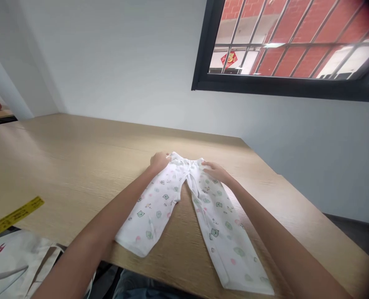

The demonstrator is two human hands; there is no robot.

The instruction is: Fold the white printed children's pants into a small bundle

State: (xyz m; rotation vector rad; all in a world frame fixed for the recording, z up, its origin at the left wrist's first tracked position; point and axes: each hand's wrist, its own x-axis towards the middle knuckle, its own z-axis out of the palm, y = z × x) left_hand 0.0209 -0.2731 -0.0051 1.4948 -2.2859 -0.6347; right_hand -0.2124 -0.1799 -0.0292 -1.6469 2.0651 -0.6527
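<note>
A pair of small white trousers (pixel 213 207) lies spread on the wooden table, printed with green, pink and dark little figures. The waist points away from me and the two legs fan out towards me. My left hand (pixel 160 161) is closed on the left corner of the waistband, its fingertips partly hidden. On the right side of the waist, my right hand (pixel 216 171) rests with fingers stretched out over the cloth. Some creases run down the right leg, whose hem reaches close to the table's near edge.
Yellow tape (pixel 16 216) with dark print crosses the table's left front edge. Below it hangs a white bag (pixel 13 261) with red lettering. A white wall (pixel 118 62) and a dark-framed barred window (pixel 199 81) stand behind the table (pixel 78 153).
</note>
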